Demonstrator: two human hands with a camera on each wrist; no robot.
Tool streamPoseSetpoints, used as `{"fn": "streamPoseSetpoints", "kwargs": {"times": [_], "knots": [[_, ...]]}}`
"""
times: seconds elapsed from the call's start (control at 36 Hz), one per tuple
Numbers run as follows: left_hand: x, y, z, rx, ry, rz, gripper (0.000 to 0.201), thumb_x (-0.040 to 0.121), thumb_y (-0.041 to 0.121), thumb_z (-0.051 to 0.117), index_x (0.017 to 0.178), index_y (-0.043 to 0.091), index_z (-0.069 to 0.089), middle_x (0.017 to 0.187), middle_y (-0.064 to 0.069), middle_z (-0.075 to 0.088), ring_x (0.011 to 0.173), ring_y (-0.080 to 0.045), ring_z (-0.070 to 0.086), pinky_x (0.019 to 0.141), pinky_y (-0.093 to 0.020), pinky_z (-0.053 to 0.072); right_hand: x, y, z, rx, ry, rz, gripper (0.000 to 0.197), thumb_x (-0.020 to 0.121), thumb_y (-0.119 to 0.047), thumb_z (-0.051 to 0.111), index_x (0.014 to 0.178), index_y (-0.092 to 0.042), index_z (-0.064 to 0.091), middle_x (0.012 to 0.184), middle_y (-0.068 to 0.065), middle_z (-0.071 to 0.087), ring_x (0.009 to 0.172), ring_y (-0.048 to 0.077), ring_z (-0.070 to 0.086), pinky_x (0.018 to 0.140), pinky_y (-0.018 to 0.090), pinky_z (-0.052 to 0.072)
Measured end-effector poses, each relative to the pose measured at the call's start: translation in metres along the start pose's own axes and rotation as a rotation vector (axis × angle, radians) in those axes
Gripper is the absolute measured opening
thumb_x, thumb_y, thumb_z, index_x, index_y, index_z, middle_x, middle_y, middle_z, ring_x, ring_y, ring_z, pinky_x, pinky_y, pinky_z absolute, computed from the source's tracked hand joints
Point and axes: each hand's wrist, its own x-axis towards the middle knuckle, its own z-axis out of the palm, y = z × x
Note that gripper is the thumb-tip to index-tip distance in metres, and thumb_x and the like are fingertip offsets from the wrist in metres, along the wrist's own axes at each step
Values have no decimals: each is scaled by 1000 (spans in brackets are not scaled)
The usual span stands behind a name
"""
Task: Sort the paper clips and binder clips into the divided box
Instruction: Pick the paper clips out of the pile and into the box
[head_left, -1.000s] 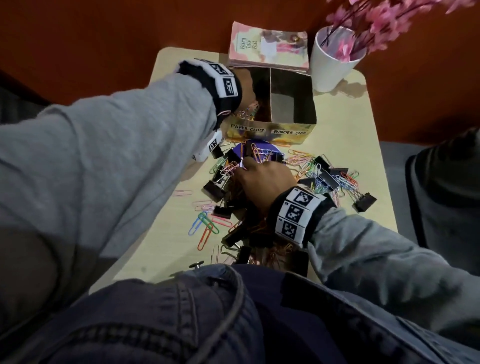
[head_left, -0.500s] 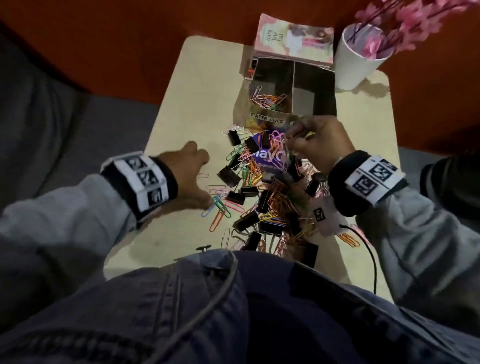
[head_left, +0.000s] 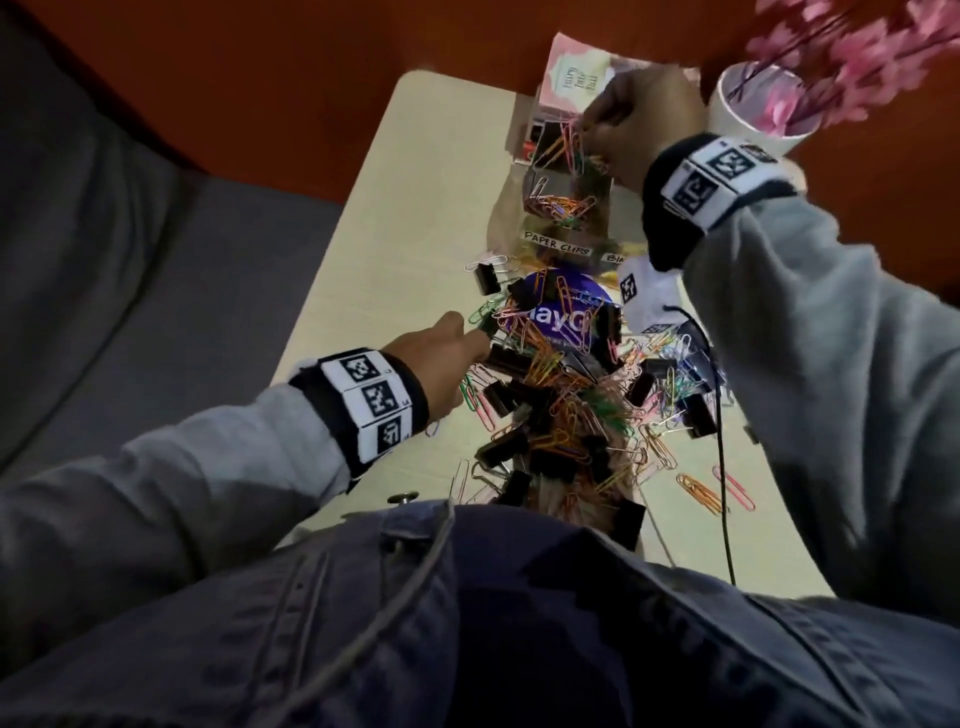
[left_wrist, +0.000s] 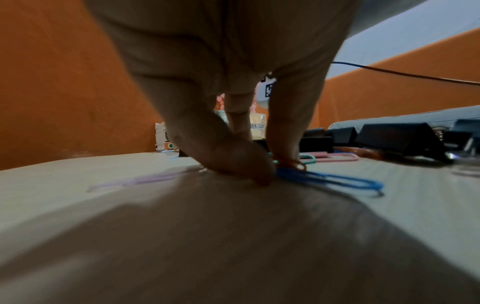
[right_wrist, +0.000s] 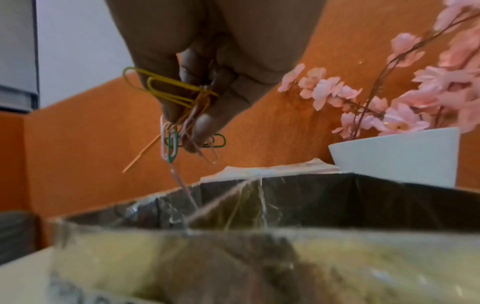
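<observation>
My right hand (head_left: 584, 130) hangs over the left compartment of the divided box (head_left: 511, 228), the one labelled PAPER CLIPS. It pinches a tangled bunch of coloured paper clips (right_wrist: 182, 115) between thumb and fingers, just above the box (right_wrist: 233, 257). Loose paper clips (head_left: 558, 205) lie in that compartment. The other compartment is hidden behind my right wrist. My left hand (head_left: 478, 343) is down at the left edge of the mixed pile (head_left: 561, 410). Its thumb and finger (left_wrist: 272, 174) pinch a blue paper clip (left_wrist: 337, 181) against the table. Black binder clips (head_left: 487, 278) are scattered through the pile.
A white pot of pink flowers (head_left: 748, 109) stands right of the box, with a pink booklet (head_left: 576, 78) behind it. A purple round disc (head_left: 556, 317) lies under the pile. A black cable (head_left: 722, 467) hangs from my right wrist across the table (head_left: 415, 208).
My right hand has lifted from the pile to above the box, carrying paper clips. My left hand has left the box and come down at the pile's left edge.
</observation>
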Motion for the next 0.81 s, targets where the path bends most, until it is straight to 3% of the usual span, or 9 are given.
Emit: {"fn": "streamPoseSetpoints", "kwargs": {"times": [0.14, 0.25, 0.36, 0.44, 0.53, 0.58, 0.64, 0.69, 0.81], "knots": [[1, -1, 2, -8, -13, 0, 50, 86, 11, 61, 132, 17, 40, 123, -9, 38, 91, -34, 58, 76, -34, 47, 6, -6, 23, -325, -136, 2, 21, 83, -14, 59, 96, -23, 73, 102, 6, 71, 95, 27, 66, 81, 33, 53], [2, -1, 4, -11, 4, -5, 51, 85, 10, 62, 131, 18, 41, 122, -9, 41, 90, -34, 58, 76, -37, 49, 0, -10, 26, -360, -126, -26, 24, 84, -15, 58, 101, -27, 72, 106, 8, 71, 96, 30, 65, 86, 39, 54], [7, -4, 5, 2, 15, -2, 37, 86, 9, 60, 120, 18, 47, 115, -7, 48, 96, -28, 54, 74, -31, 39, -20, -12, 10, -333, -27, -83, 27, 89, -16, 46, 98, -21, 71, 98, 6, 71, 89, 26, 65, 82, 37, 54], [10, -5, 6, -8, 33, 11, 32, 85, 8, 60, 113, 19, 51, 112, -5, 52, 96, -26, 53, 74, -31, 39, -58, -6, 3, -368, -205, -124, 20, 91, -18, 48, 89, -20, 68, 82, 1, 64, 75, 20, 58, 72, 27, 48], [9, -8, 7, -63, 50, 16, 40, 81, 10, 65, 116, 21, 47, 113, -3, 51, 97, -24, 54, 75, -30, 42, -93, 15, 16, -550, -477, -205, 25, 87, -27, 60, 112, -22, 64, 106, 5, 66, 90, 23, 61, 78, 33, 51], [7, -9, 7, -116, 61, 25, 55, 77, 14, 71, 123, 23, 42, 120, -2, 48, 102, -25, 57, 80, -35, 49, -110, 27, 28, -647, -610, -217, 53, 83, -36, 65, 133, -26, 48, 136, 7, 49, 115, 27, 54, 91, 42, 50], [4, -7, 7, -120, 51, 41, 71, 74, 19, 76, 131, 27, 34, 124, -1, 41, 97, -25, 59, 81, -37, 52, -120, 33, 37, -645, -678, -199, 72, 81, -42, 66, 144, -29, 33, 153, 3, 26, 129, 28, 43, 99, 44, 46], [1, -3, 8, -69, 40, 63, 77, 73, 25, 77, 134, 33, 30, 122, 0, 37, 88, -25, 59, 76, -36, 52, -124, 34, 42, -617, -679, -216, 77, 78, -44, 68, 145, -30, 31, 154, 2, 20, 131, 28, 40, 99, 43, 45], [0, 9, 13, 95, 64, 116, 67, 75, 31, 75, 129, 32, 36, 122, -2, 34, 81, -26, 56, 65, -30, 44, -129, 29, 47, -639, -662, -237, 73, 73, -46, 70, 138, -30, 41, 141, 4, 34, 121, 30, 48, 89, 43, 49]]}}
